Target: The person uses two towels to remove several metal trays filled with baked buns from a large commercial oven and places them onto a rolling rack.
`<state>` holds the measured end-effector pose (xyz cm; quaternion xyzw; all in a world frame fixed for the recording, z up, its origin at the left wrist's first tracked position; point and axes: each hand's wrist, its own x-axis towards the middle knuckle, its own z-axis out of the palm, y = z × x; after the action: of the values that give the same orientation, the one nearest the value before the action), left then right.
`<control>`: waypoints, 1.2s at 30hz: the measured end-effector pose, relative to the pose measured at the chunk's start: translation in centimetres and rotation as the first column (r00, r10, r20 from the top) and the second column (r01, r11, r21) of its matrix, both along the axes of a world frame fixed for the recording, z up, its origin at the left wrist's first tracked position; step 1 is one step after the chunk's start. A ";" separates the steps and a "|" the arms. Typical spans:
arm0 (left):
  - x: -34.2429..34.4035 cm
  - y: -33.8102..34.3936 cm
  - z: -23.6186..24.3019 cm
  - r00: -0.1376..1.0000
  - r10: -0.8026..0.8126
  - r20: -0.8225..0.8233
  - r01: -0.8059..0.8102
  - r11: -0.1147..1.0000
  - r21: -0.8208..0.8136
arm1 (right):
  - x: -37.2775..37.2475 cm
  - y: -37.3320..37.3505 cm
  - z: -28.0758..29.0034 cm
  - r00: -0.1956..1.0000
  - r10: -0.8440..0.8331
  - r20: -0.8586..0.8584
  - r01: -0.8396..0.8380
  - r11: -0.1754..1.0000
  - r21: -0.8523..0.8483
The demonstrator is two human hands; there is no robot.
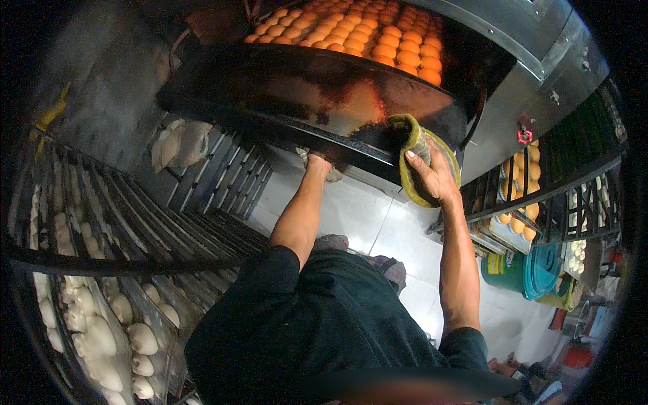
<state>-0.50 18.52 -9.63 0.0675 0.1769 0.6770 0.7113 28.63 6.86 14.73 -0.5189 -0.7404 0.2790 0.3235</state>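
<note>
Rows of round, orange-lit buns (351,34) fill the oven ahead of me. In front of them slopes a dark, stained panel (283,77), seemingly the oven's lowered door. My right hand (435,174) grips a folded cloth pad (408,131) with yellow-green edging, thumb on top, at the panel's right front corner. Left of it, my left hand (318,162) reaches to the panel's front edge. Its fingers are hidden there, and a pale cloth (333,174) shows beside it; whether the hand holds that cloth is unclear.
A rack (135,260) with pale dough pieces (94,324) stands close on my left. To the right, another rack (472,214) holds browned buns (523,179). Below it are a teal bucket (540,270) and other containers. A red valve handle (524,135) juts from the metal oven side (499,128).
</note>
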 end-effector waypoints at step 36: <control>1.3 -1.0 -1.1 0.994 0.101 0.047 -0.086 0.963 -0.257 | -1.8 0.0 1.0 0.978 -0.012 0.208 -0.006 0.996 0.084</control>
<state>0.76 17.54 -10.69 -0.0529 0.2440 0.6831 0.6863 26.87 6.90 15.69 -0.5324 -0.7806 0.1909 0.2662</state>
